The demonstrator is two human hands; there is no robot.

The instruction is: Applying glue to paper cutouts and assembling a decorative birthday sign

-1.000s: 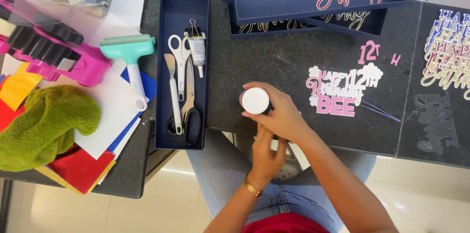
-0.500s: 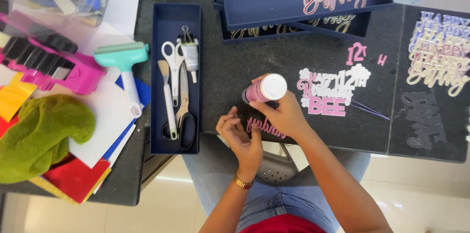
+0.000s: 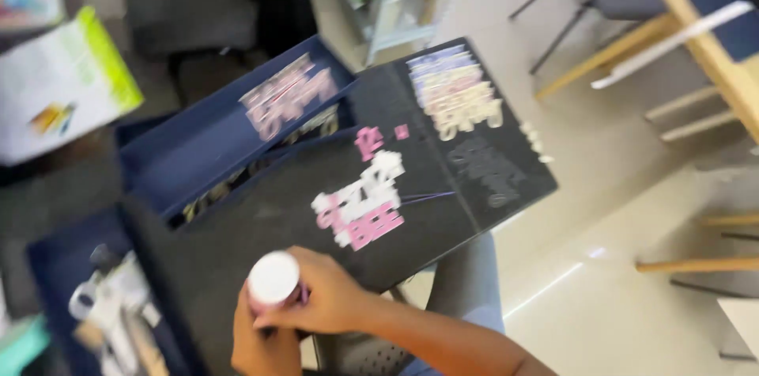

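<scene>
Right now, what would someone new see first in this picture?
Probably the pink and white paper cutout letters in the middle of the black mat. Just below, near the bottom edge, the right hand grips a pink tube with a white cap. Behind, a dark blue box holds more cutouts.

Motion blur smears the whole view. The left hand (image 3: 265, 348) is mostly hidden beneath the right hand (image 3: 328, 297) and cut by the bottom edge. Left of the fingers, the tools in the tray (image 3: 47, 273) are unreadable smudges.
</scene>
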